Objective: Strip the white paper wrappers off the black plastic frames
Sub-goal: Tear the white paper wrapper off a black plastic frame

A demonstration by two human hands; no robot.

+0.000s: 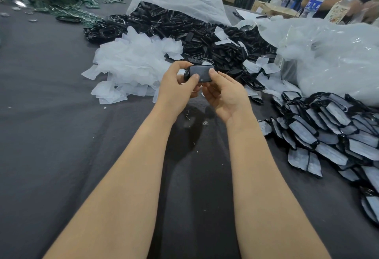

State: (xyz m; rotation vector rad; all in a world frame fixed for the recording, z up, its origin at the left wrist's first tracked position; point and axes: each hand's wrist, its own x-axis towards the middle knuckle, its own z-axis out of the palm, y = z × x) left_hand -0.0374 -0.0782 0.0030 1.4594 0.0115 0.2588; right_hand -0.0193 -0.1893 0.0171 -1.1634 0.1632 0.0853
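Centre frame: one wrapped frame (200, 73), pinched by left hand (178, 83) and right hand (223, 92), both grips closed on it. Stripped wrappers (131, 62) heaped upper left of hands; wrapped frames (328, 127) piled right on counter (51, 125).

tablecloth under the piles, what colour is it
Dark grey tablecloth, plain with no pattern; the head view, the only one, shows it best at left.

No text can be read with any certainty. The water bottle (314, 0) at the far right of the table (51, 105) wears a blue label (313, 5) with white characters on it, too blurred to make out. Beside it, a second clear bottle (341, 6) carries a pale patterned label, also illegible.
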